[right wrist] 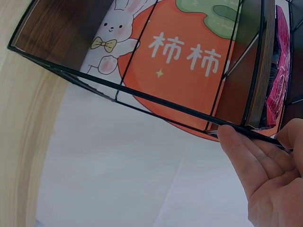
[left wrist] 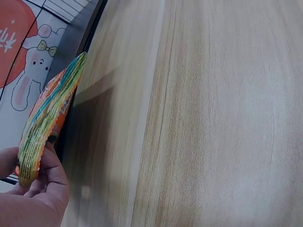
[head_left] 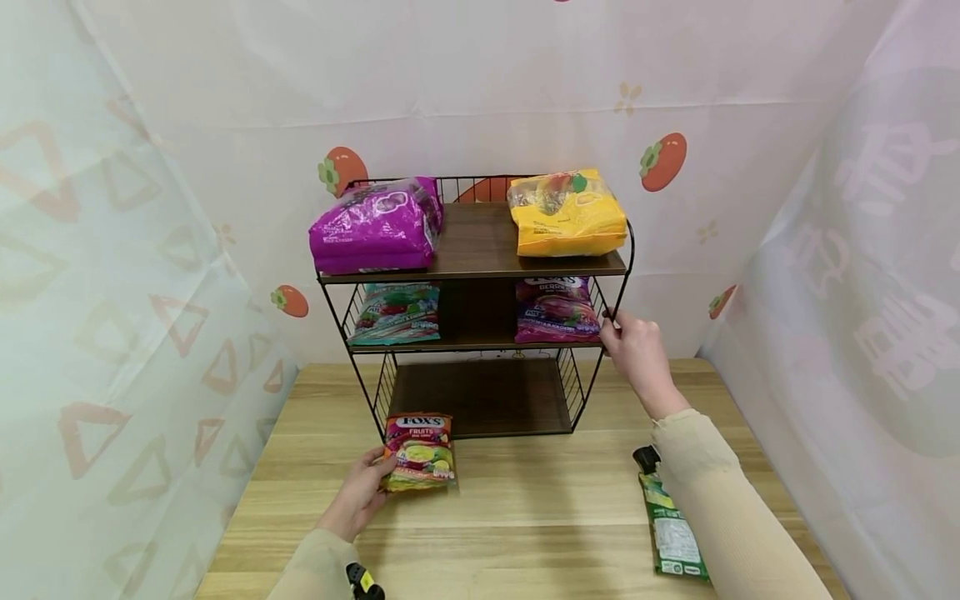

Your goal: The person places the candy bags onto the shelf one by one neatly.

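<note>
My left hand (head_left: 358, 493) grips the left edge of a red and yellow Fox's Fruits candy bag (head_left: 422, 450). That bag is upright, in front of the left end of the rack's bottom shelf. In the left wrist view the candy bag (left wrist: 49, 118) appears edge-on between thumb and fingers. At the other side, my right hand (head_left: 637, 354) holds the right side post of the three-tier rack (head_left: 480, 237), level with the middle shelf. The right wrist view shows thumb and fingers of the right hand (right wrist: 270, 175) on the black wire frame (right wrist: 165, 104).
A purple bag (head_left: 375, 229) and a yellow bag (head_left: 567, 215) sit on the top shelf. The middle shelf bears a teal bag (head_left: 397, 315) and a berry bag (head_left: 555, 312). A green bag (head_left: 671, 529) lies on the wooden table (head_left: 510, 517), partly behind my right forearm.
</note>
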A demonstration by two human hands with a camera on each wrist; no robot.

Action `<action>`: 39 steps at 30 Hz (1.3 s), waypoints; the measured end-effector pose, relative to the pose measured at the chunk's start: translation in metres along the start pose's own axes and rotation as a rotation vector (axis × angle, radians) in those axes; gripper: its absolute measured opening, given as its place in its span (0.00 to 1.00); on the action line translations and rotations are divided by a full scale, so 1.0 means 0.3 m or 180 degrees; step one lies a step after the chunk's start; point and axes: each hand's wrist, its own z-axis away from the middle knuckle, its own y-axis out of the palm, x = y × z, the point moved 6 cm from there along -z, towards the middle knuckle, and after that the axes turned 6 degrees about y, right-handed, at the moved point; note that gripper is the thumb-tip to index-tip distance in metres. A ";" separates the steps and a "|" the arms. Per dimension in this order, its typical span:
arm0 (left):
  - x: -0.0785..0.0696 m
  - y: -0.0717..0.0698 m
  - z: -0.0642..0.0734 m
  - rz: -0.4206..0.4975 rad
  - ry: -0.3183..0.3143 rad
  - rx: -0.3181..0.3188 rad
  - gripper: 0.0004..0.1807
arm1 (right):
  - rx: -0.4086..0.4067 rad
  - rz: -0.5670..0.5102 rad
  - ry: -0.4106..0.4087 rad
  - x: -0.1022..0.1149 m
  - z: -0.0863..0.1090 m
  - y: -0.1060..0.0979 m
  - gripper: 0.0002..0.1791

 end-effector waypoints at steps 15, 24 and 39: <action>-0.031 -0.008 0.009 0.0164 0.0317 -0.0185 0.41 | 0.0005 -0.0067 -0.0017 0.000 -0.001 0.003 0.12; -0.056 -0.019 0.017 -0.0793 0.0576 -0.0361 0.31 | -0.0031 -0.0071 -0.0039 0.000 0.000 0.000 0.13; -0.081 0.000 0.006 -0.2287 0.1222 -0.0463 0.23 | 0.0071 -0.0044 0.0060 -0.001 0.000 -0.001 0.13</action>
